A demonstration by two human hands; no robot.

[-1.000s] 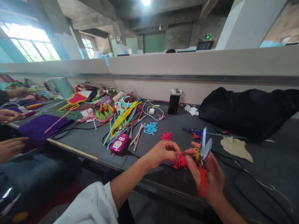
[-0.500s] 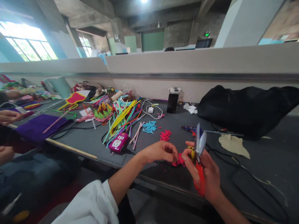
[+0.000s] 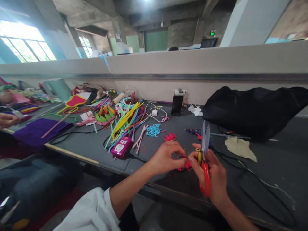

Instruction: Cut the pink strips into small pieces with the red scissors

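Note:
Red-handled scissors [image 3: 205,179] rest in my right hand [image 3: 214,179], their blades pointing up and a small yellow part beside them. My left hand [image 3: 169,158] is closed in a pinch, and its fingertips meet my right thumb and finger. Whatever lies between those fingertips is too small to make out. Just beneath the hands is a pile of small red pieces [image 3: 184,166], partly hidden by the fingers. Farther back lie a second heap of red pieces [image 3: 170,137] and a heap of small blue pieces [image 3: 153,130].
Left of the heaps stand a purple power box [image 3: 122,147] and a bundle of coloured pipe cleaners [image 3: 127,120]. A phone [image 3: 177,105] leans at the back. A black bag [image 3: 250,112] and cable [image 3: 231,158] occupy the right. At far left is another person's hand [image 3: 9,120].
My left hand has moved right and its fingertips have come together with those of my right hand. The scissors stay in my right hand, slightly turned.

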